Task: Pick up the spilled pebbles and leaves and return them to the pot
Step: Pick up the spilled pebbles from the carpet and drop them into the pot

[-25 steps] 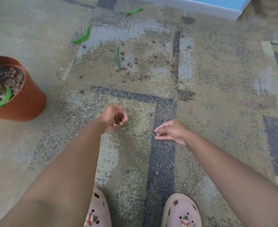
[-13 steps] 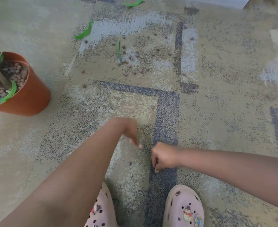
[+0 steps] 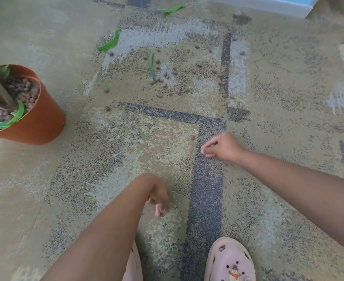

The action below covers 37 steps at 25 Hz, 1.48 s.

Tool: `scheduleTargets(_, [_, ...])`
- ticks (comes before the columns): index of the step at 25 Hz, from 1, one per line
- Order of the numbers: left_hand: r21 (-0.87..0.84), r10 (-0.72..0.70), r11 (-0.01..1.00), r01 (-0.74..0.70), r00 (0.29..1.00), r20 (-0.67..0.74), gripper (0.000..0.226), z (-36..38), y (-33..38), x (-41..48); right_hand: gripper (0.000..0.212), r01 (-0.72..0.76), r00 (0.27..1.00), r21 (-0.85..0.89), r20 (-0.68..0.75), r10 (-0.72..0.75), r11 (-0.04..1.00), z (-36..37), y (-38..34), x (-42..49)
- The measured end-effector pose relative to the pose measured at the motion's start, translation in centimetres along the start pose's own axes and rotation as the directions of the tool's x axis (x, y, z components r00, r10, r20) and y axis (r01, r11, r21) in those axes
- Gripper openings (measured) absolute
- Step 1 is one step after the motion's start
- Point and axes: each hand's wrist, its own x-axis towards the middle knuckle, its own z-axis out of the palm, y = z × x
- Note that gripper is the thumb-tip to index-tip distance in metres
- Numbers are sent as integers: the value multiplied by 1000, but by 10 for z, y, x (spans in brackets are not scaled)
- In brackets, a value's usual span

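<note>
Brown pebbles (image 3: 167, 76) lie scattered on the patterned carpet far ahead, and a single pebble (image 3: 192, 137) sits just left of my right hand. Three green leaves lie up there too: one (image 3: 109, 42) at the left, one (image 3: 152, 66) among the pebbles, one (image 3: 172, 8) near the top edge. The terracotta pot (image 3: 45, 122) stands at the left, holding pebbles and a plant. My left hand (image 3: 159, 199) points down with its fingertips pinched on the carpet where a pebble lay. My right hand (image 3: 221, 148) hovers low with fingers pinched together; whatever they hold is hidden.
My two pink clogs (image 3: 230, 260) stand at the bottom edge, close below both hands. A blue and white furniture edge (image 3: 284, 5) runs along the top right. The carpet extends on all sides.
My left hand, cupping pebbles a second ago, dropped toward my feet onto a pebble. My right hand closed on a pebble near my shoe, then moved forward beside the single pebble.
</note>
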Motion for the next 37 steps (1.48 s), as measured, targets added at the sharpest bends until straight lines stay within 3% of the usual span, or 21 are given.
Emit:
scheduleTargets(2, [-366, 91, 923, -116, 992, -85, 24, -13, -22, -11, 10, -1, 990, -21, -142, -2, 1000, -8, -1, 13])
scheduleTargets(4, [-650, 104, 688, -323, 930, -351, 30, -30, -50, -28, 14, -10, 985, -62, -171, -1, 998, -8, -2, 24])
scheduleTargets(5, [-715, 52, 551, -431, 872, -486, 30, -39, -65, -37, 14, -29, 985, -72, -173, 17, 997, -7, -2, 28])
scheduleTargets(7, [-711, -80, 348, -611, 736, -672, 28, -54, -89, -54, 14, -65, 977, -130, -211, 37, 989, -5, 0, 35])
scheduleTargets(9, [-661, -171, 218, -718, 638, -751, 26, -66, -104, -65, 16, -81, 961, -214, -277, 20, 973, -9, 4, 37])
scheduleTargets(12, [-586, -218, 98, -804, 558, -801, 27, -76, -112, -74, 36, -24, 964, -322, -257, -63, 946, -14, 11, 36])
scheduleTargets(14, [-542, -312, 56, -839, 501, -807, 28, -81, -113, -77, 50, 7, 954, -490, -259, -153, 872, -2, 11, 37])
scheduleTargets(18, [-451, -599, 169, -877, 272, -753, 35, -90, -109, -72, 50, 103, 889, -693, -257, -378, 713, 40, -1, 52])
scheduleTargets(23, [-439, -756, 369, -820, 10, -654, 48, -97, -117, -54, 32, 117, 858, -795, -221, -464, 596, 41, -8, 69])
scheduleTargets(27, [-559, -793, 544, -626, -166, -585, 39, -100, -142, -46, 31, 113, 814, -749, -306, -493, 653, 39, -11, 74])
scheduleTargets(30, [-656, -730, 674, -341, -168, -663, 44, -121, -151, -47, 34, 86, 811, -761, -321, -488, 643, 40, -16, 76])
scheduleTargets(34, [-591, -589, 806, 12, -79, -804, 79, -152, -154, -45, 26, 65, 801, -788, -324, -503, 612, 38, -15, 78])
scheduleTargets(37, [-489, -491, 857, 162, -34, -871, 67, -168, -151, -34, 27, 82, 798, -794, -309, -517, 602, 34, -18, 83])
